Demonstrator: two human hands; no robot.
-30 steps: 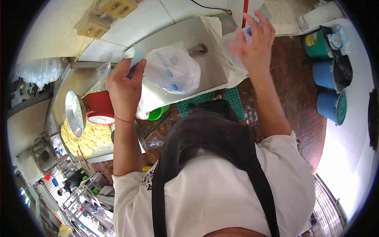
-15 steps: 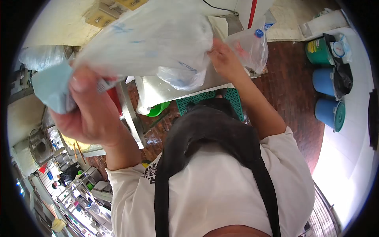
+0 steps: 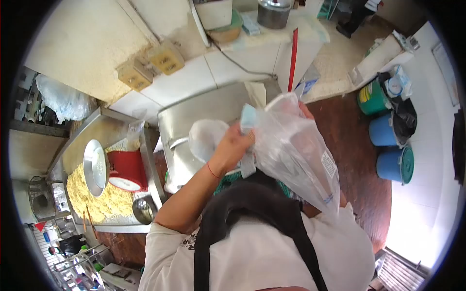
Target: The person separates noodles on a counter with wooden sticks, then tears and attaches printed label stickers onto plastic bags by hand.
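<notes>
My left hand (image 3: 233,148) is closed at the near side of a clear plastic bag (image 3: 298,145), beside a light-blue flap (image 3: 248,116). The bag hangs loosely in front of my chest, with a printed white label low on its right side. My right hand (image 3: 306,110) grips the far edge of the bag; most of that hand and forearm is behind the plastic. Just left of my left hand, a filled whitish plastic bag (image 3: 206,138) rests on the steel counter (image 3: 194,109).
At left, a steel tray table (image 3: 154,169) holds yellow shredded food (image 3: 77,189), a red scale (image 3: 127,169) with a round pan (image 3: 96,167), and a metal bowl (image 3: 143,209). Blue bins (image 3: 391,165) line the right wall. A person (image 3: 359,17) stands far back.
Both hands have come down and closer together, my left hand moving right across the counter. The plastic bag, stretched wide between them before, now hangs to the right before my chest.
</notes>
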